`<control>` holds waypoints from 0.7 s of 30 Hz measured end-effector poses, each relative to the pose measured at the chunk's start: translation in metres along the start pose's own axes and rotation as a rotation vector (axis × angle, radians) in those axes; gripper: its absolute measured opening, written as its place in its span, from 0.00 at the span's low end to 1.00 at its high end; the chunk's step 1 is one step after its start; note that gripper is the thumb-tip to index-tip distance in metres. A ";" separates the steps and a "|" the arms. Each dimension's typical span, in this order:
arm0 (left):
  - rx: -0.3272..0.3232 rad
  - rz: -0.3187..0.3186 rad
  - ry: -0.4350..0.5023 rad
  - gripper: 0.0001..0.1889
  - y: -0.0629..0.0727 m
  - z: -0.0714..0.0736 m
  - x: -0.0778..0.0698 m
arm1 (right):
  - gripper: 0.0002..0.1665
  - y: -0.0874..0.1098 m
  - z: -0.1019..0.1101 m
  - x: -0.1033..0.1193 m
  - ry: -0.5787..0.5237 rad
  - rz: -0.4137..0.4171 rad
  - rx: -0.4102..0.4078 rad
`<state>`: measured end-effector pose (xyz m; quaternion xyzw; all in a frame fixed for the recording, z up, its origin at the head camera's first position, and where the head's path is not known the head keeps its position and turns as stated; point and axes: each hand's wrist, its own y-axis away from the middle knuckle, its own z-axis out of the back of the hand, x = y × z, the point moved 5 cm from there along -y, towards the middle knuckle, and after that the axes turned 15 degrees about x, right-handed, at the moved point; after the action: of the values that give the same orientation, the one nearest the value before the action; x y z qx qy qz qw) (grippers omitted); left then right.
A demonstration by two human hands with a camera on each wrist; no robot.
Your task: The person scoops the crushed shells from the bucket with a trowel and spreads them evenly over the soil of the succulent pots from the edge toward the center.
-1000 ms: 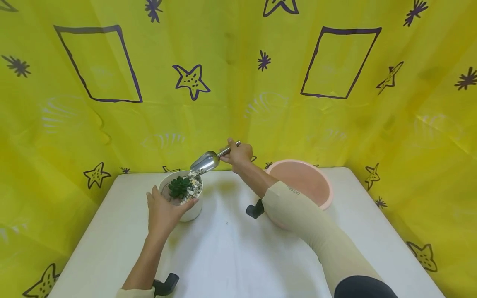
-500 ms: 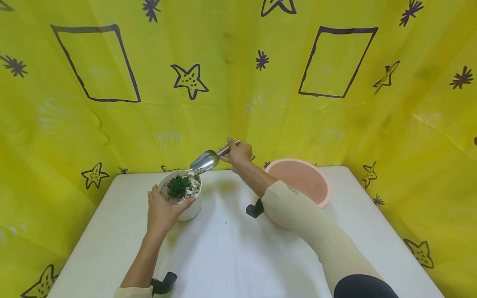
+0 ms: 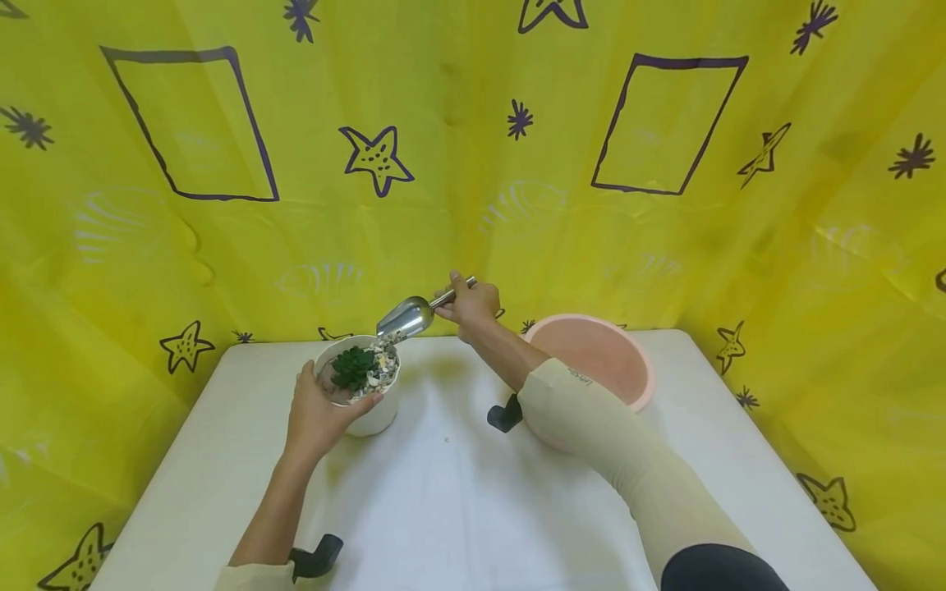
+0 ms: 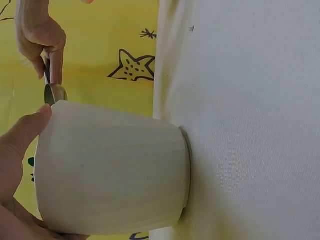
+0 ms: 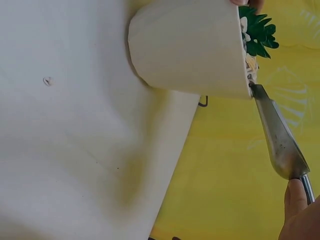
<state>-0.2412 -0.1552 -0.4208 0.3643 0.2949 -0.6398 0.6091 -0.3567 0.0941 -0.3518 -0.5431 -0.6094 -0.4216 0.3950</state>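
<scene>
A white flower pot (image 3: pixel 374 420) stands on the table, holding a dark green succulent (image 3: pixel 353 368) with pebbles (image 3: pixel 383 369) on the right part of its surface. My left hand (image 3: pixel 321 419) grips the near left side of the pot, its thumb along the rim. In my right hand (image 3: pixel 475 304) is the handle of a shiny metal scoop (image 3: pixel 409 318), tilted down to the left. The scoop's lip is right at the pot's far right rim, where pebbles lie. From the right wrist view, the scoop (image 5: pixel 281 142) meets the pot's edge beside the pebbles.
A pink basin (image 3: pixel 591 353) stands on the right of the white table (image 3: pixel 458 509), partly hidden behind my right sleeve. Yellow curtains (image 3: pixel 451 205) with drawn stars hang close behind the table's far edge. A small speck (image 5: pixel 48 81) lies on the tabletop.
My left forearm has shifted slightly left, with the hand still on the pot. The scoop and right hand stay almost in place over the rim.
</scene>
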 end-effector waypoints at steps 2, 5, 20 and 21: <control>0.017 -0.004 0.008 0.64 -0.001 0.001 0.001 | 0.21 0.000 0.000 0.000 0.007 0.000 0.000; 0.046 -0.005 0.006 0.64 -0.002 0.003 0.002 | 0.21 -0.001 -0.001 -0.001 0.015 -0.001 0.000; 0.154 -0.019 -0.030 0.65 -0.008 0.012 0.007 | 0.23 0.000 -0.007 -0.001 0.020 0.038 0.021; 0.160 -0.024 -0.028 0.65 -0.009 0.012 0.007 | 0.23 0.000 -0.007 -0.001 0.022 0.038 0.021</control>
<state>-0.2514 -0.1684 -0.4207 0.3992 0.2385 -0.6735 0.5745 -0.3564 0.0870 -0.3504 -0.5460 -0.5988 -0.4135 0.4152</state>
